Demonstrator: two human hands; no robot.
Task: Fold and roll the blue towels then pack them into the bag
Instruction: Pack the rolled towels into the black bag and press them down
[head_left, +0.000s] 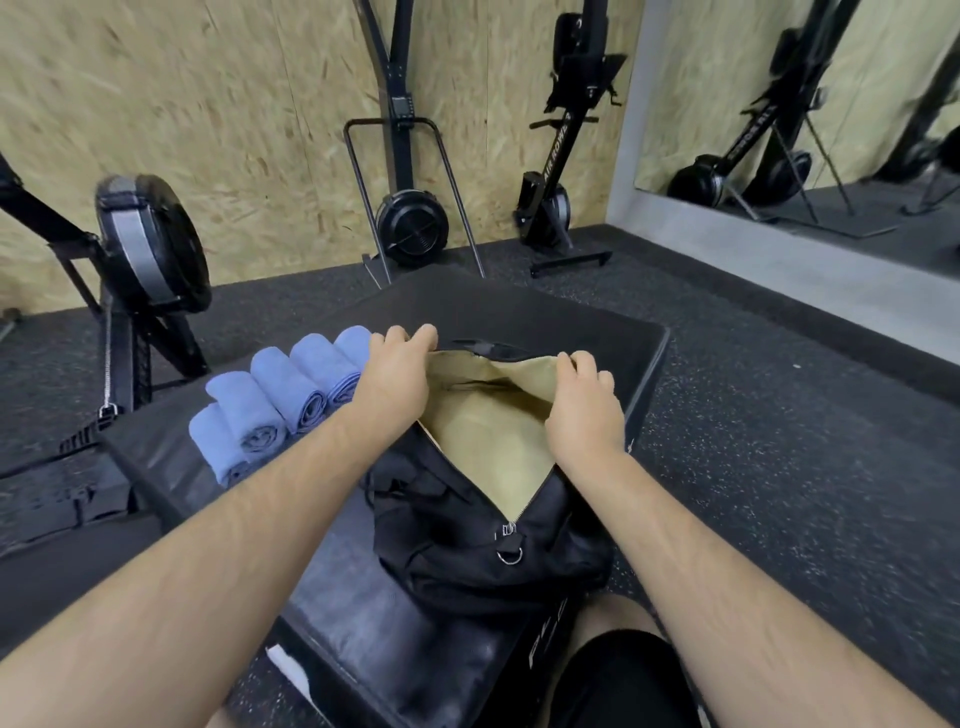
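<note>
A black duffel bag (467, 545) lies on a black padded box (571, 322), its zipper undone and its tan lining showing. My left hand (397, 371) grips the left edge of the opening. My right hand (584, 410) grips the right edge, and the two hold the mouth spread wide. Nothing shows inside the bag. Several rolled blue towels (283, 397) lie side by side in a row on the box, just left of my left forearm.
Black rowing machines stand around: one at the left (145, 244), two stored upright against the chipboard wall (410, 218). A mirror (831, 104) fills the right wall. Dark rubber floor surrounds the box. My knee in black shorts (618, 670) is at the bottom.
</note>
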